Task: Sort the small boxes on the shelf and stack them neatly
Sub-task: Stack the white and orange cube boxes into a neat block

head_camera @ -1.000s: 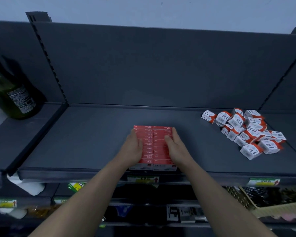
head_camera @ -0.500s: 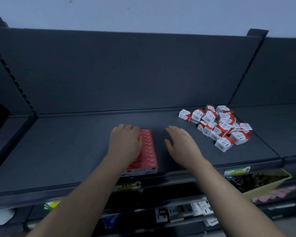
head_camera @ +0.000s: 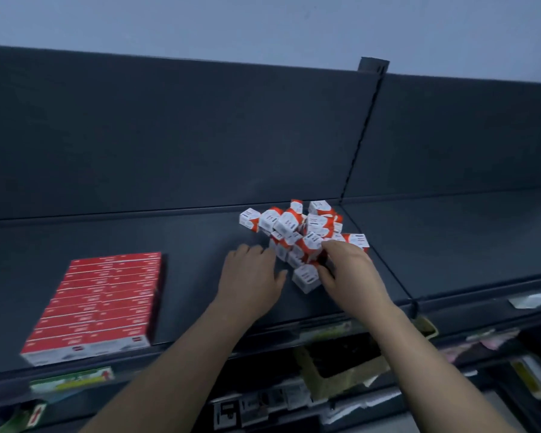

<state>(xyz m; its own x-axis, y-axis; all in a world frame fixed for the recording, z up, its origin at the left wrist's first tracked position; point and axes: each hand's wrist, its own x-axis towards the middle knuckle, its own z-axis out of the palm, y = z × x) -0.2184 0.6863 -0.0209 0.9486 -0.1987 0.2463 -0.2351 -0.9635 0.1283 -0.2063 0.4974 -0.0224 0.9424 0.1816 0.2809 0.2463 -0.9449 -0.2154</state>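
Observation:
A loose pile of several small red-and-white boxes [head_camera: 297, 225] lies on the dark shelf [head_camera: 200, 245], near the upright divider. My right hand [head_camera: 347, 273] rests on the pile's near right side, fingers curled over boxes, touching a single white box [head_camera: 305, 278] at the front; whether it grips one I cannot tell. My left hand [head_camera: 252, 276] lies flat and open on the shelf just left of the pile, fingertips at its edge. A neat flat block of red boxes [head_camera: 99, 303] sits at the shelf's front left, apart from both hands.
The shelf's back panel [head_camera: 169, 135] rises behind the pile. A slotted upright [head_camera: 359, 129] divides this bay from the right bay [head_camera: 466, 239]. Below the front edge are price labels [head_camera: 72, 378] and lower shelves with mixed goods.
Both hands left the red block and moved right to the loose pile. The view swung right, so the red block now sits at the left.

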